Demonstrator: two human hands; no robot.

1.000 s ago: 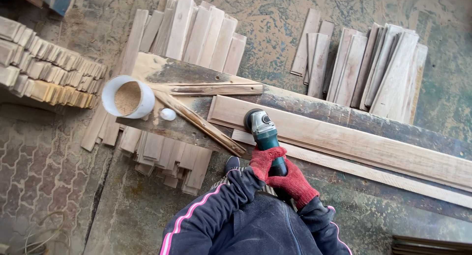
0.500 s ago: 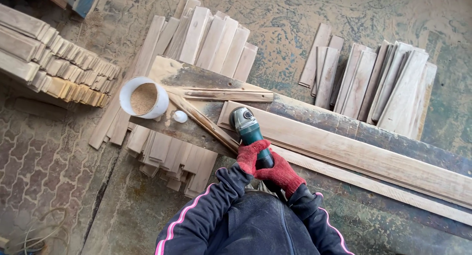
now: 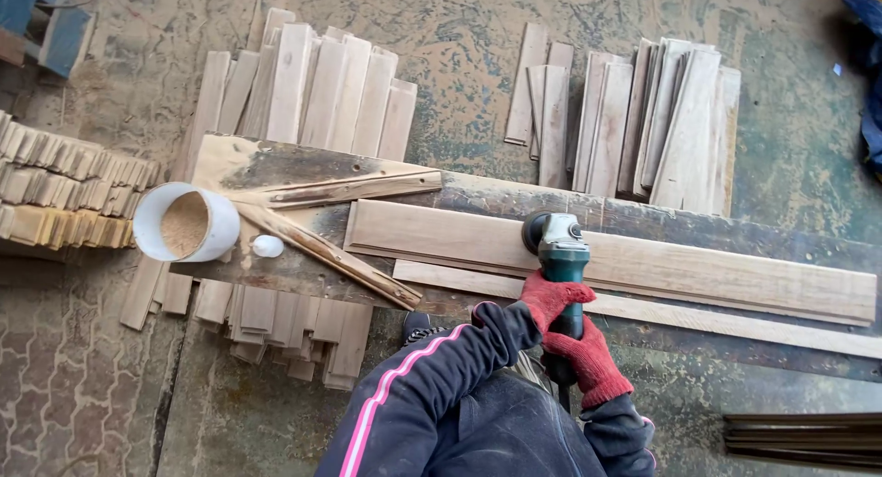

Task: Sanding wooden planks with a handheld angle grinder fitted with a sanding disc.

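Head view, looking straight down. Green angle grinder (image 3: 558, 247) resting with its disc end on the long pale board (image 3: 643, 261), near that board's middle, body pointing back toward the person. Left hand (image 3: 549, 298) in a red glove, fingers clenched round the grinder's body just behind the head. Right hand (image 3: 588, 359) in a matching red glove, fingers clenched round the rear of the handle, lower than the left hand. Dark sleeves with a pink stripe (image 3: 404, 385) just below the grinder.

Board lying lengthwise on the worn, dark tabletop (image 3: 276, 266), a thinner pale strip (image 3: 698, 319) just beside its near edge. Left of the board, two rough dark-streaked slats (image 3: 331, 252) lying crossed in a V. Beyond their left end, a white cylindrical tub of sawdust (image 3: 186, 223) and a small white cap (image 3: 267, 246) just beside it.

Behind the board, on the stained floor, two groups of short planks (image 3: 661, 119) laid side by side. More short planks (image 3: 285, 325) poking out under the tabletop's near left edge. Stacked wooden pieces (image 3: 55, 197) left of the tub.
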